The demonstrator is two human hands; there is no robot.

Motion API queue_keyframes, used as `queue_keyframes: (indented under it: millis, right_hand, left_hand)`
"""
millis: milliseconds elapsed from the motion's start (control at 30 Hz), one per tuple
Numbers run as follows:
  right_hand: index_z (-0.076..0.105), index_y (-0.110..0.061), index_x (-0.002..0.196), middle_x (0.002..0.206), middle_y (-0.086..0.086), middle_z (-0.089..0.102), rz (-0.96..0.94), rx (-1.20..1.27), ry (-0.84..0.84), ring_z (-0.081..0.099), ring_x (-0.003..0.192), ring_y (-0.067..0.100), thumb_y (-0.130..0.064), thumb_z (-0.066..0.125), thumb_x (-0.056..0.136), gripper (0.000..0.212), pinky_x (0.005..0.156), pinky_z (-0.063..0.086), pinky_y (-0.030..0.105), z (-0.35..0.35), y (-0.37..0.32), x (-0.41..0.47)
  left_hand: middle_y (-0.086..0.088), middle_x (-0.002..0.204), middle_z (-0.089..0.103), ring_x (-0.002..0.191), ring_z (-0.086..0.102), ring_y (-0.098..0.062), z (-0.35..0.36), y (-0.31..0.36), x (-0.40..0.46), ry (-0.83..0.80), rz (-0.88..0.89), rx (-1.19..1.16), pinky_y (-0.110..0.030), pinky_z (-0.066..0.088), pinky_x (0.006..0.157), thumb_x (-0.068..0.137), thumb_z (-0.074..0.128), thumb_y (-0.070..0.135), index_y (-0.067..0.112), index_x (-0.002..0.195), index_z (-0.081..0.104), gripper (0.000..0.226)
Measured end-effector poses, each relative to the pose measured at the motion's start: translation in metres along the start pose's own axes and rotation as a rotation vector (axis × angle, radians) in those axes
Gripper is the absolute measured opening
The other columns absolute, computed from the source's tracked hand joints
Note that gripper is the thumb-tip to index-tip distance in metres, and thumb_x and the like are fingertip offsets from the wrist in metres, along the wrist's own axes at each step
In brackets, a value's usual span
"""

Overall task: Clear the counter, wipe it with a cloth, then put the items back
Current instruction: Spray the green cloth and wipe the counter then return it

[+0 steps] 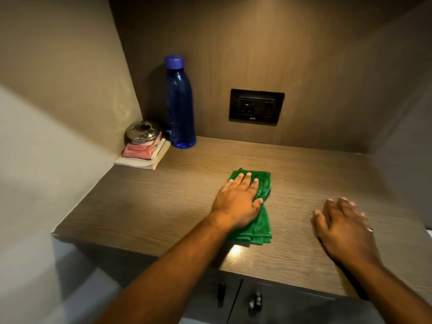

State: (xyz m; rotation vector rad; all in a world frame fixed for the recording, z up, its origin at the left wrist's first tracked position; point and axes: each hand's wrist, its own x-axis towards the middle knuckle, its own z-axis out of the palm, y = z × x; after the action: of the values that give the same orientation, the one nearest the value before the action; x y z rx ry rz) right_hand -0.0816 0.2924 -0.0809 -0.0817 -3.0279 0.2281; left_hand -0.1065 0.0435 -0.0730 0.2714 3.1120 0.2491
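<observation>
A folded green cloth lies near the middle of the wood-grain counter. My left hand presses flat on top of it, fingers spread. My right hand hovers low over the counter's right side, fingers apart and holding nothing; it looks slightly blurred. A tall blue bottle with a blue cap stands at the back left. Beside it in the corner, a round steel container sits on pink packets, stacked on a pale book.
A black socket plate is set in the back wall. Walls close the niche on the left and right. Below the counter's front edge are cabinet doors with dark knobs.
</observation>
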Motion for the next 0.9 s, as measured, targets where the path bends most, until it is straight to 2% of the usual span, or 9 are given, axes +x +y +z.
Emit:
queue_keyframes:
  millis: [267,400,500,667,800,900]
  right_hand:
    - [0.039,-0.016,0.146,0.156,0.014,0.034,0.027,0.006,-0.023,0.027,0.145,0.031,-0.060,0.019,0.093,0.072,0.117,0.024,0.047,-0.004,-0.003,-0.003]
    - [0.037,-0.016,0.147,0.158,0.014,0.030,0.032,-0.002,-0.041,0.022,0.147,0.031,-0.057,0.022,0.095,0.068,0.118,0.021,0.046,-0.002,-0.002,0.001]
    - [0.036,-0.017,0.148,0.159,0.013,0.029,0.036,0.007,-0.034,0.022,0.147,0.031,-0.057,0.022,0.094,0.069,0.118,0.022,0.047,-0.001,-0.002,0.001]
    - [0.038,-0.018,0.147,0.158,0.015,0.029,0.043,0.018,-0.023,0.022,0.146,0.033,-0.056,0.026,0.094,0.066,0.118,0.019,0.046,-0.001,-0.006,0.006]
    - [0.037,-0.020,0.147,0.159,0.011,0.028,-0.016,0.037,-0.031,0.019,0.148,0.030,-0.054,0.019,0.092,0.067,0.118,0.017,0.046,0.003,-0.005,0.008]
    - [0.035,-0.021,0.148,0.161,0.008,0.026,-0.057,0.074,-0.040,0.017,0.149,0.026,-0.054,0.020,0.092,0.066,0.119,0.017,0.044,0.004,-0.005,0.005]
  left_hand:
    - [-0.009,0.162,0.004,0.149,0.003,-0.028,-0.023,-0.128,0.008,-0.010,-0.401,0.011,-0.045,0.006,0.120,0.098,0.023,0.046,0.017,0.153,0.010,0.063]
    - [-0.013,0.161,0.010,0.148,0.010,-0.033,-0.019,-0.123,0.033,0.031,-0.505,0.055,-0.047,0.009,0.120,0.095,0.026,0.045,0.013,0.152,0.015,0.066]
    - [-0.014,0.161,0.008,0.148,0.009,-0.033,-0.015,-0.082,0.057,0.038,-0.464,0.026,-0.046,0.009,0.120,0.095,0.027,0.044,0.011,0.152,0.015,0.067]
    - [-0.012,0.162,0.009,0.149,0.007,-0.031,-0.008,-0.021,0.104,0.024,-0.301,0.026,-0.043,0.008,0.119,0.096,0.030,0.043,0.011,0.152,0.018,0.066]
    - [-0.015,0.161,0.013,0.148,0.011,-0.033,-0.006,-0.038,0.116,0.034,-0.197,0.083,-0.042,0.010,0.120,0.097,0.029,0.046,0.011,0.152,0.021,0.066]
    - [-0.017,0.160,0.013,0.147,0.012,-0.035,-0.012,-0.064,0.126,0.051,-0.300,0.071,-0.046,0.013,0.119,0.097,0.030,0.046,0.009,0.151,0.021,0.066]
